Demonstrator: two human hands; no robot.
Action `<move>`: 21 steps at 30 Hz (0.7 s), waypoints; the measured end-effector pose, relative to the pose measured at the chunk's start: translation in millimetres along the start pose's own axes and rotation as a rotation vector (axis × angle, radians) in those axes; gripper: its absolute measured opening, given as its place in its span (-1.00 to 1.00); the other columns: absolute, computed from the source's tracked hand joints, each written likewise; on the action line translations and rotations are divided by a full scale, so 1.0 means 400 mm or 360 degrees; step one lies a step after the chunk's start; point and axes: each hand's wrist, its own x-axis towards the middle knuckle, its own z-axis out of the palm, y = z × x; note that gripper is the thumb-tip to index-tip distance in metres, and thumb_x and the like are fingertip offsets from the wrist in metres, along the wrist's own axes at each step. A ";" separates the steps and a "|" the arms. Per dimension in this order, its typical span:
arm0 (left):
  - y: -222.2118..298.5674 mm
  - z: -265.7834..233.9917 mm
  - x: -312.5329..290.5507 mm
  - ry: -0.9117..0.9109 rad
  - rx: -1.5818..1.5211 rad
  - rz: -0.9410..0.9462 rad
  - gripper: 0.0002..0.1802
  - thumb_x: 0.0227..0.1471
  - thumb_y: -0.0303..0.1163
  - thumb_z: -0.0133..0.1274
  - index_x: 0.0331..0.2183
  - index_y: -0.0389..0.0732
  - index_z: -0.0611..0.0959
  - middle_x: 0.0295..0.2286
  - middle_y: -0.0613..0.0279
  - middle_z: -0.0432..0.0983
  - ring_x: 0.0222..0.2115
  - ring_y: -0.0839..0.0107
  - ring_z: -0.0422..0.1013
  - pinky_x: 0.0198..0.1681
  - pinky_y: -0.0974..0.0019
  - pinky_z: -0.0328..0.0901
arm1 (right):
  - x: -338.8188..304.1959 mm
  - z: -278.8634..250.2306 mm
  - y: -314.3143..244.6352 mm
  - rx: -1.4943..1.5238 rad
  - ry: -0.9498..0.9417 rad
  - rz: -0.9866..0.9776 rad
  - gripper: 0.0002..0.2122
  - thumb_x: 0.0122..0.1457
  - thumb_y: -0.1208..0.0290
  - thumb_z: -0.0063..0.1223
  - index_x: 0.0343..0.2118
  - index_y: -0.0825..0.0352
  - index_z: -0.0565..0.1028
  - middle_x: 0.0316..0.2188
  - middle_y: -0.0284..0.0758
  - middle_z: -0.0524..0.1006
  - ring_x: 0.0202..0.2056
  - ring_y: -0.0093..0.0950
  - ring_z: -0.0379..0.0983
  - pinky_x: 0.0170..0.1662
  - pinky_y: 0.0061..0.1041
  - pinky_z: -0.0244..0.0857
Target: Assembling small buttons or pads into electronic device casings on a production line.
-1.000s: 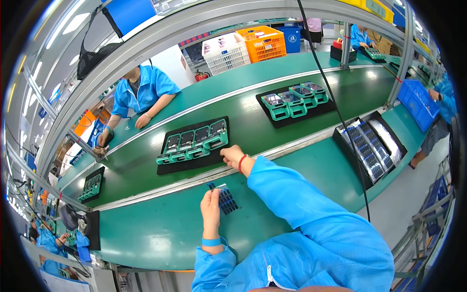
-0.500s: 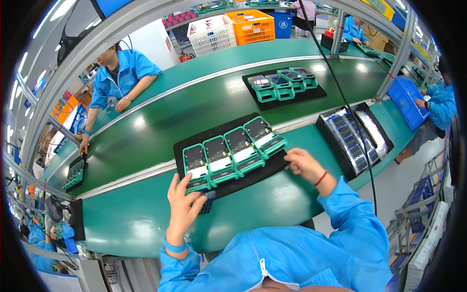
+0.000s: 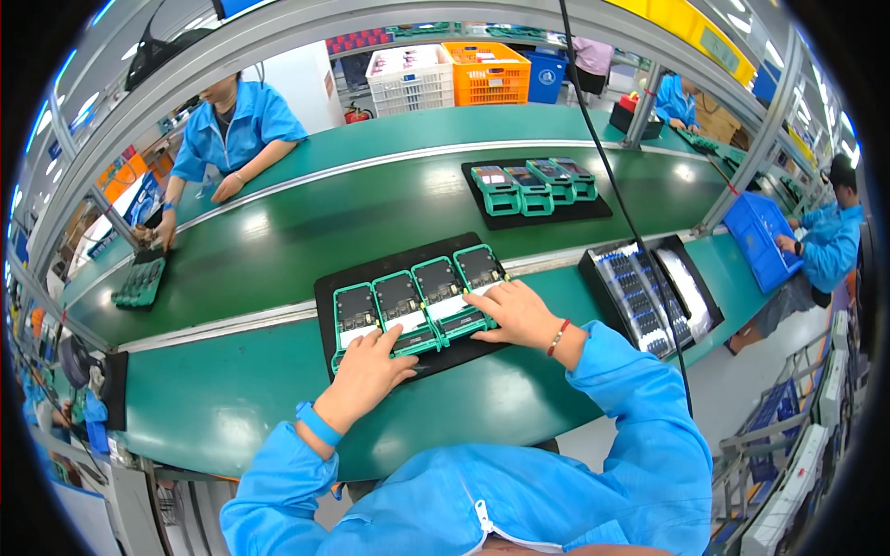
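Observation:
A black mat (image 3: 428, 248) lies near me on the green bench, with several green-framed electronic units (image 3: 400, 301) side by side on it. Dark circuit boards and white strips show inside the frames. My left hand (image 3: 366, 375) rests on the lower part of the left-hand units, its fingers spread. On the right-hand units, my right hand (image 3: 514, 313) lies with fingers stretched over the white strips and lower frame edges. Both hands are open, and their fingers cover parts of the units' lower ends.
A second mat (image 3: 501, 223) with similar units (image 3: 535, 190) lies on the belt beyond. At right stand a black tray (image 3: 640, 292) of small parts and a blue crate (image 3: 762, 243). A black cable (image 3: 623, 199) hangs across. A co-worker's hand (image 3: 167, 232) touches units (image 3: 141, 280) at far left.
My right hand has moved left from the mat's right corner onto the units. My left hand has turned to lie across the left units. The small dark piece beneath it is no longer visible.

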 end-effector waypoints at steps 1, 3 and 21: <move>0.000 0.000 -0.004 0.0049 0.0149 0.0068 -0.74 -0.14 -0.17 0.16 -0.30 0.07 0.67 -0.03 0.01 0.34 -0.14 -0.03 0.37 -0.14 0.09 0.30 | 0.002 0.001 0.002 0.0010 0.0026 -0.0047 -0.39 -0.13 0.05 0.24 0.00 0.20 0.36 -0.31 -0.31 0.44 -0.25 -0.36 0.38 -0.15 -0.36 0.23; -0.001 0.007 -0.004 0.0072 0.0196 0.0068 -0.73 -0.16 -0.17 0.17 -0.31 0.06 0.66 -0.04 0.00 0.34 -0.20 0.01 0.39 -0.19 0.11 0.32 | 0.009 0.006 0.006 0.0021 0.0045 -0.0111 -0.40 -0.13 0.05 0.24 -0.01 0.21 0.36 -0.32 -0.32 0.45 -0.23 -0.36 0.38 -0.15 -0.36 0.23; -0.168 -0.180 0.022 0.1079 -0.2090 -0.0905 -0.72 0.17 -0.24 -0.09 -0.38 -0.26 0.55 -0.45 0.34 0.46 -0.42 0.57 0.36 -0.33 0.44 0.27 | 0.161 -0.170 0.095 0.1691 0.0375 0.0951 -0.57 0.05 0.15 0.15 -0.16 0.41 0.38 -0.34 -0.26 0.53 -0.30 -0.42 0.50 -0.24 -0.42 0.38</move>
